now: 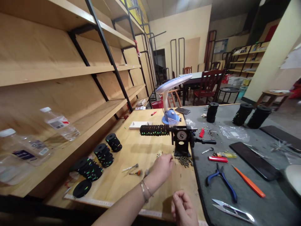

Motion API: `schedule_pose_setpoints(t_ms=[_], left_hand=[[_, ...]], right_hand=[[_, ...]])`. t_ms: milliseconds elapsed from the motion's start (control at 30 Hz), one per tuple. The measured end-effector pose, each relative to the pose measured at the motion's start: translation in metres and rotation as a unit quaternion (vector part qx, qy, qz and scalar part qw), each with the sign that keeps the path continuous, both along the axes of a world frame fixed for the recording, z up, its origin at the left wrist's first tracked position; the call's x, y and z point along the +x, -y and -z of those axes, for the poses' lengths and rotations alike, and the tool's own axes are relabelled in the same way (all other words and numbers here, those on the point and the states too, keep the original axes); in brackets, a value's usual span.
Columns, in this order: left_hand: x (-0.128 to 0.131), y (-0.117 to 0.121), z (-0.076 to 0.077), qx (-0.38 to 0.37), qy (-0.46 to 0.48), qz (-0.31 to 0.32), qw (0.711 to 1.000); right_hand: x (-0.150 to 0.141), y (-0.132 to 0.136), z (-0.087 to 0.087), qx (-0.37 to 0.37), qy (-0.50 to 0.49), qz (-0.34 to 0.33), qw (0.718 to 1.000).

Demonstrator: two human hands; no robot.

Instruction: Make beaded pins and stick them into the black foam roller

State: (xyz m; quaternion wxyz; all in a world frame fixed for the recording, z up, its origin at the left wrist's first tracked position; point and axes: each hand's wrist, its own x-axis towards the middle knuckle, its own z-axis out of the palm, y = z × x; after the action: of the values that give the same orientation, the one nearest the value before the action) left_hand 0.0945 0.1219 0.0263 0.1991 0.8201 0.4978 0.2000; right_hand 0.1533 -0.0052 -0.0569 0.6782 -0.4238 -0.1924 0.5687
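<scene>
I see my left hand (163, 168) pinched narrow beside the small, shiny metal bits (184, 161) on the flat, tan wooden counter (138, 149). My right hand (183, 208) curls nearby. From here, I can't tell if either holds anything.

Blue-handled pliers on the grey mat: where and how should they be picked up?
The pliers lie flat, so probably grip both handles just behind the pivot, coming from above on the near side: the handles splay open toward the person while the narrow nose points away.
</scene>
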Motion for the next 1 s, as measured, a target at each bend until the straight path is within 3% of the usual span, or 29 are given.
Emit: schedule_pose_setpoints(t_ms=[200,400,567,700,833,867,933,1000], left_hand=[[0.033,-0.025,0.018,-0.010,-0.063,-0.041,0.997],[0.039,-0.029,0.020,-0.038,-0.098,-0.034,0.994],[0.042,-0.030,0.017,-0.062,-0.067,-0.020,0.996],[0.026,-0.013,0.007,-0.070,0.015,0.004,0.997],[-0.015,0.025,0.004,-0.127,0.126,0.020,0.984],[-0.026,0.036,0.007,-0.223,0.238,0.008,0.945],[-0.045,0.056,0.015,-0.384,0.409,-0.042,0.826],[-0.059,0.071,0.025,-0.454,0.511,-0.089,0.724]], right_hand=[[0.000,0.000,0.002,0.013,-0.008,-0.009,1.000],[0.000,0.002,0.002,0.014,-0.017,-0.023,1.000],[0.002,0.002,0.002,0.016,-0.023,-0.023,0.999],[0.005,0.003,-0.003,0.008,-0.018,-0.016,1.000],[0.007,0.004,-0.011,-0.011,-0.007,-0.026,1.000],[0.007,0.004,-0.012,-0.016,0.003,-0.035,0.999],[0.005,0.003,-0.015,-0.023,0.033,-0.071,0.997],[0.002,0.002,-0.016,-0.020,0.065,-0.103,0.992]])
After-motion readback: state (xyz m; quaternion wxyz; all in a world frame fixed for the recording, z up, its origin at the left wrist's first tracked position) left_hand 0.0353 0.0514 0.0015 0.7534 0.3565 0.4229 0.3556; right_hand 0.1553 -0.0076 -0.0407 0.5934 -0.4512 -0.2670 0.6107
